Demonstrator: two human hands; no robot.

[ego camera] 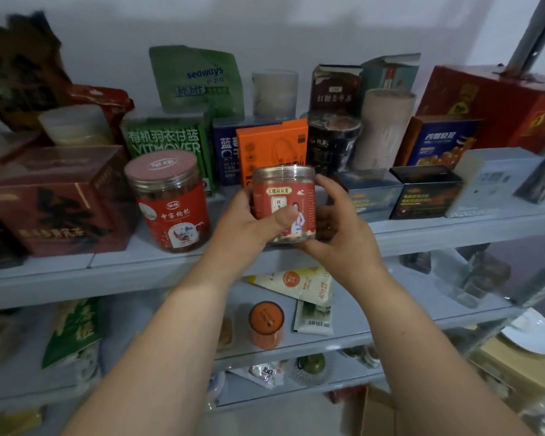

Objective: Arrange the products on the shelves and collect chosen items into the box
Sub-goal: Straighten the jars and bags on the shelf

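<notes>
At the left of the upper shelf (453, 231) a dark red box (54, 199) is seen, and just beside it a tall jar (170, 199) with a pink lid. A bare strip of shelf lies between that tall jar and the left hand (249, 221), whose thumb is laid across the front label of the small jar (283, 199) with the fingers wrapped behind it. The small jar is held upright at the shelf's front edge; whether its base rests on the shelf cannot be told.

It is judged to be light, stiff clear plastic with a smooth, rather slippery label, so the wall below the lid is best gripped, not the lid itself. The right hand (337, 228) is curled round the jar's right side and supports it near the base.

To the right, a grey box (368, 196) and a black box (425, 191) stand near the hands, so little room is left on that side. Open space is found towards the person and downwards, where a cardboard box (378, 413) is partly seen at the bottom.
</notes>
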